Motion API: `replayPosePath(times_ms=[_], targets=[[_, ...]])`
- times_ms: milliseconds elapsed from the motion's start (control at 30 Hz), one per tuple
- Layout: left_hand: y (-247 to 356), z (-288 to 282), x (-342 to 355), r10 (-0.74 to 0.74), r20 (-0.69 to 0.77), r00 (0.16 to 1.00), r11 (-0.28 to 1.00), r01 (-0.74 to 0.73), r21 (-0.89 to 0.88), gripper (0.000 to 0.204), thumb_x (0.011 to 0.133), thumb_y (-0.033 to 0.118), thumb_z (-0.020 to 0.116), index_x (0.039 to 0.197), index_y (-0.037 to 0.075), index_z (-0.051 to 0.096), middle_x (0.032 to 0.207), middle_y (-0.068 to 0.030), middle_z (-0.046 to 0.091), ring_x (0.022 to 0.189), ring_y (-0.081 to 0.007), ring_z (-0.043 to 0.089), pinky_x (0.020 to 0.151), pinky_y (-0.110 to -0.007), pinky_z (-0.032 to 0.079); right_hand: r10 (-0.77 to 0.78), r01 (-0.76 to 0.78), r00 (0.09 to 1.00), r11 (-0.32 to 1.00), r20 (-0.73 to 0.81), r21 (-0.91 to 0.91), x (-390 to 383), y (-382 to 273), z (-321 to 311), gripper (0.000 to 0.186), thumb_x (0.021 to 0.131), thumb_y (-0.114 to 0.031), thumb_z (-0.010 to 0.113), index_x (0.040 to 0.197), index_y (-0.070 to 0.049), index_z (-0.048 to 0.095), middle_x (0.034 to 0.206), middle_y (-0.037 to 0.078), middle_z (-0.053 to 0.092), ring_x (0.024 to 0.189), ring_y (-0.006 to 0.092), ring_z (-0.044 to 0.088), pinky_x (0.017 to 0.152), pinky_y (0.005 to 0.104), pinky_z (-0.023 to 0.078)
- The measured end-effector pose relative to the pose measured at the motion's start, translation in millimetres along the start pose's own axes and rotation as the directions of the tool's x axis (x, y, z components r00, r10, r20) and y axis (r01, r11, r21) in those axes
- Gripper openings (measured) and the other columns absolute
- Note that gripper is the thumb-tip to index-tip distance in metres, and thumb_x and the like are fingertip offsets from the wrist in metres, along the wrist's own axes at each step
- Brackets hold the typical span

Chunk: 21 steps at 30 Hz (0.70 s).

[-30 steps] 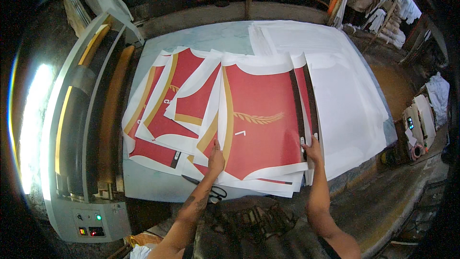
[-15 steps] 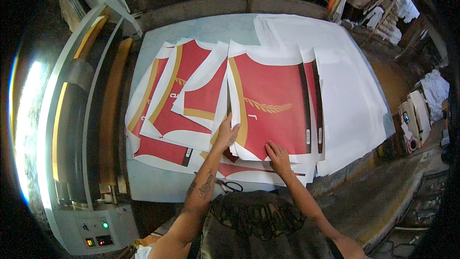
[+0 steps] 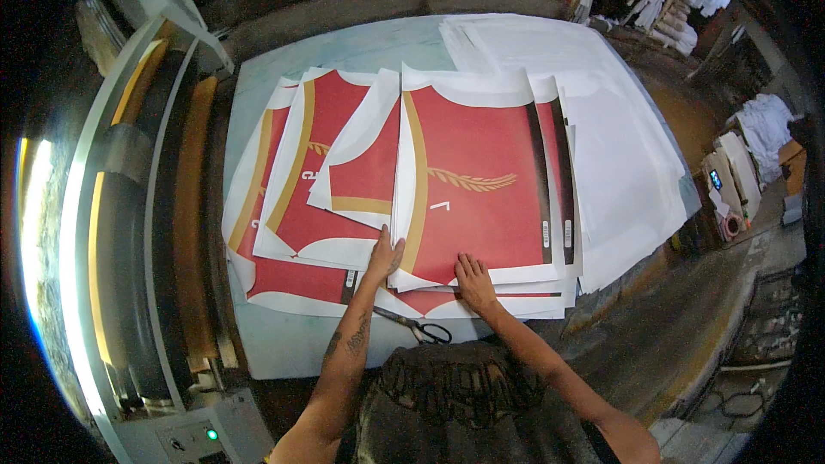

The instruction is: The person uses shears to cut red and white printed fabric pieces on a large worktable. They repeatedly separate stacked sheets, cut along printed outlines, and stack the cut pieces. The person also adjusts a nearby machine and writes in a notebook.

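Observation:
The top printed sheet, red with a gold stripe, a gold leaf sprig and a white border, lies on similar sheets. My left hand is at its lower left edge, thumb over the white border and fingers along the side, seemingly pinching it; the fingertips are partly hidden. My right hand rests on the sheet's lower edge, fingers stretched flat and holding nothing. More red printed sheets overlap to the left. Dark-handled scissors lie below the sheets, between my forearms.
A stack of white sheets covers the right side of the pale table. A roller machine with a lit green button stands close on the left. White cloth and papers are piled at far right.
The lifted left edge of the top sheet has come down flatter. Both hands have shifted left and slightly lower in the view, and more of the scissors shows.

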<state>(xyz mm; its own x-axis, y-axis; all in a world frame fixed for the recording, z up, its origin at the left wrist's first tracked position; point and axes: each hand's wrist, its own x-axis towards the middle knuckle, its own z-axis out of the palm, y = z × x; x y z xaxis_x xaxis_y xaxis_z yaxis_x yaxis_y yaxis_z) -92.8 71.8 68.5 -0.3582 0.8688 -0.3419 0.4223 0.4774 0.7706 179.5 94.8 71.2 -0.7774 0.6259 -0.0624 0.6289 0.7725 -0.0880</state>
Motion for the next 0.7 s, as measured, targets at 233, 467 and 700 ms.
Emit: replayPosePath(times_ms=[233, 467, 700], targets=[[3, 19, -5, 0.008, -0.008, 1.0, 0.995, -0.007, 0.104, 0.073, 0.088, 0.008, 0.047, 0.148, 0.0, 0.006, 0.127, -0.034, 0.048, 0.102, -0.0463, 0.058, 0.089, -0.049, 0.047, 0.061, -0.063, 0.998, 0.996, 0.031, 0.062, -5, -3, -2, 0.066, 0.076, -0.022, 0.062, 0.133, 0.004, 0.041, 0.149, 0.023, 0.028, 0.136, 0.0378, 0.03, 0.111, 0.0528, 0.023], [-5, 9, 7, 0.154, 0.013, 0.988, 0.82, -0.12, -0.559, 0.044, 0.093, 0.018, 0.049, 0.13, -0.004, 0.041, 0.121, -0.0204, 0.052, 0.101, -0.0336, 0.058, 0.089, -0.044, 0.05, 0.243, -0.071, 0.882, 0.915, -0.403, 0.397, -48, -31, -25, 0.069, 0.08, -0.038, 0.066, 0.129, 0.004, 0.043, 0.134, 0.023, 0.043, 0.125, 0.0406, 0.04, 0.105, 0.0523, 0.031], [44, 4, -46, 0.351, -0.362, 0.864, 0.933, -0.354, 0.06, 0.057, 0.093, 0.012, 0.044, 0.143, -0.002, 0.021, 0.088, -0.0081, 0.046, 0.072, -0.0177, 0.045, 0.061, -0.03, 0.037, 0.16, -0.144, 0.71, -0.921, 0.686, 0.363, -66, -22, -42, 0.086, 0.077, -0.063, 0.066, 0.13, 0.002, 0.046, 0.119, 0.022, 0.057, 0.108, 0.0293, 0.058, 0.09, 0.0417, 0.048]])
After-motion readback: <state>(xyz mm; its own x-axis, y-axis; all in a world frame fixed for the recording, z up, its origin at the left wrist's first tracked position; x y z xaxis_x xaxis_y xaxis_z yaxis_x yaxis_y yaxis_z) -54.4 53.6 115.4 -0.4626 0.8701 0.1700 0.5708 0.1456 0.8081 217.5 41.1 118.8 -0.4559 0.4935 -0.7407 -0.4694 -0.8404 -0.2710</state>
